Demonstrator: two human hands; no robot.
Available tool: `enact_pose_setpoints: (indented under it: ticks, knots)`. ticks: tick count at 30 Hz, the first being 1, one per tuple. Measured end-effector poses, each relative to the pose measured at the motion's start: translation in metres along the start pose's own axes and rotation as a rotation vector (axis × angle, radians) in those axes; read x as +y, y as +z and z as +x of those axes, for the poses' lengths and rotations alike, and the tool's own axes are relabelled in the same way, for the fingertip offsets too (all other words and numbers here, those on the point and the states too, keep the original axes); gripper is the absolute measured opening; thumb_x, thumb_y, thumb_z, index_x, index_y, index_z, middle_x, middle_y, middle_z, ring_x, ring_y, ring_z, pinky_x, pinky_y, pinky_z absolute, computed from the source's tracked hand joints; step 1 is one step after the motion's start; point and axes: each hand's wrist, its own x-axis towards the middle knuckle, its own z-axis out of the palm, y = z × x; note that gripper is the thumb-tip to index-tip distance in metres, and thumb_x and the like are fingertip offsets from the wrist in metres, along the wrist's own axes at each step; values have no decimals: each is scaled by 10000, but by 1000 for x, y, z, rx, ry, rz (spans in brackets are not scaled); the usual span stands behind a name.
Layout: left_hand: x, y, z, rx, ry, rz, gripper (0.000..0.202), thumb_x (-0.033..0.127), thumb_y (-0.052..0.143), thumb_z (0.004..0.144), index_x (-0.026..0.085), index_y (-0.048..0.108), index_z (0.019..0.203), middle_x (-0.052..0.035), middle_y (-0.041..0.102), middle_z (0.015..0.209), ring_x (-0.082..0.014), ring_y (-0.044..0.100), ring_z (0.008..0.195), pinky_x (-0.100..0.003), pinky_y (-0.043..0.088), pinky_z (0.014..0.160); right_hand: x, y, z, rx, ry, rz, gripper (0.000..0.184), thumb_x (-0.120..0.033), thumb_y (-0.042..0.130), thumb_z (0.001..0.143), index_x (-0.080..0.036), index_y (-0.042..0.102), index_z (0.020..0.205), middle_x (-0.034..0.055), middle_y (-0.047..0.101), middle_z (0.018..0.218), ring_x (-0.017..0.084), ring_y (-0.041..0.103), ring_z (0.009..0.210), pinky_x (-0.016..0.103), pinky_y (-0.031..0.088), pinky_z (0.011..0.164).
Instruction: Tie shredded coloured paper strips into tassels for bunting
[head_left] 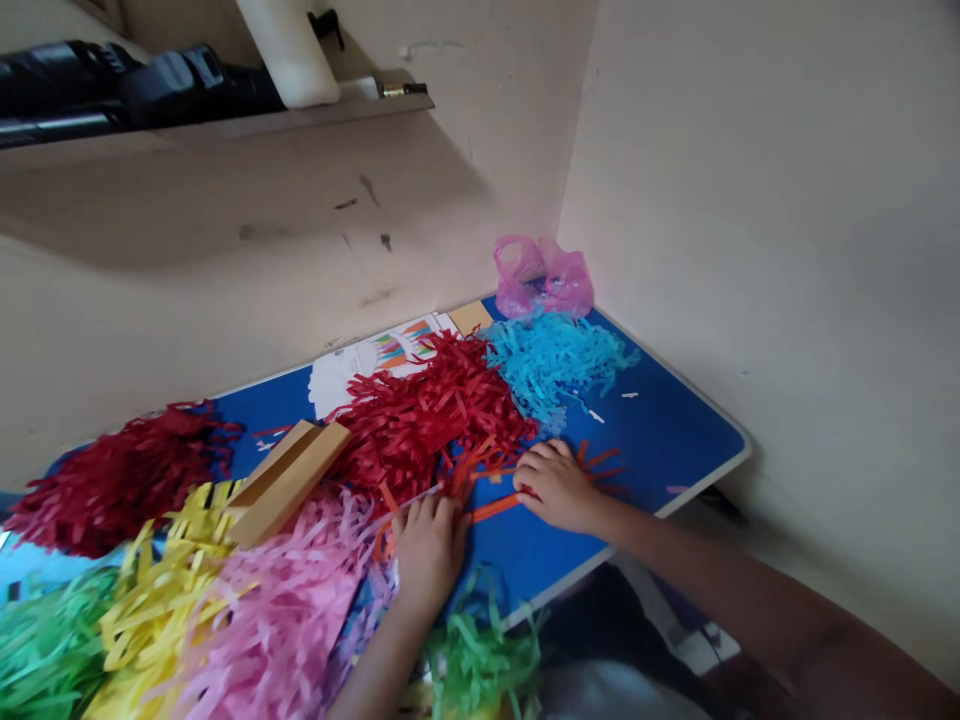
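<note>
Nearest me, my right forearm [795, 640] runs in from the lower right to my right hand [556, 486], which lies curled on the blue table [660, 440], fingers together over orange paper strips [491, 508]; I cannot tell whether it pinches one. My left hand [429, 552] sits just beside it at the lower middle of the frame, apart from the right, its fingers pressed down near the edge of the red shreds [427, 420], not clamped on anything I can make out. The strips look light, soft and thin, so they would crease or tear easily and slide apart; a few at a time, pinched near one end, seems the surest hold. Around them lie heaps: pink shreds [277, 590] and yellow shreds [157, 590] at lower left, green shreds [52, 640] in the corner, dark red shreds [112, 490] at left, and light blue shreds [551, 365] toward the far corner, with a pink plastic bag [541, 280] beyond. A kraft card strip [289, 482] rests left of my hands. Upper middle, a printed sheet [367, 355] shows coloured bars, but I can read no writing or brand.
</note>
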Motion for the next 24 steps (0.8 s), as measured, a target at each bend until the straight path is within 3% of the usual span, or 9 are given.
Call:
enact_pose_setpoints:
  ticks: [3, 6, 10, 14, 19, 24]
  knots:
    - [2, -1, -4, 44, 156, 20, 295, 159, 563, 886, 342, 685, 1082, -29, 712, 1025, -258, 587, 1017, -448, 317, 928, -10, -1, -3, 3, -170, -104, 132, -155, 563, 899, -223, 676, 899, 51, 683, 985, 243, 490, 1022, 470, 244, 968]
    - [3, 1, -7, 117, 272, 9, 342, 117, 569, 858, 297, 675, 1129, -43, 723, 1022, -270, 582, 997, -463, 316, 908, -13, 6, -4, 21, -280, -175, 153, -190, 532, 936, -213, 674, 882, 45, 694, 927, 235, 496, 982, 479, 260, 965]
    - [3, 6, -4, 173, 294, -78, 217, 186, 576, 868, 220, 695, 1047, -56, 730, 967, -260, 591, 957, -466, 326, 909, -8, 18, 2, 51, -334, -259, 191, -164, 509, 956, -187, 670, 855, 57, 700, 970, 212, 512, 936, 446, 302, 925]
    - [1, 6, 0, 190, 292, -111, 165, 208, 553, 886, 206, 702, 956, -55, 722, 906, -229, 608, 883, -443, 348, 880, -7, 16, 10, 20, -374, -295, 192, -154, 517, 949, -174, 681, 851, 74, 696, 1015, 210, 521, 922, 441, 318, 915]
    - [-1, 4, 4, 190, 316, -139, 161, 213, 553, 886, 213, 697, 957, -43, 718, 886, -213, 623, 851, -444, 351, 891, -16, 9, 20, -47, -433, -308, 185, -142, 545, 911, -144, 698, 807, 105, 693, 910, 234, 522, 919, 458, 300, 945]
    - [-1, 7, 4, 226, 311, -128, 123, 197, 579, 867, 199, 693, 913, -39, 714, 868, -209, 624, 849, -438, 352, 888, -7, 4, 30, -76, -409, -278, 131, -184, 602, 861, -165, 685, 762, 51, 691, 808, 204, 535, 846, 416, 326, 886]
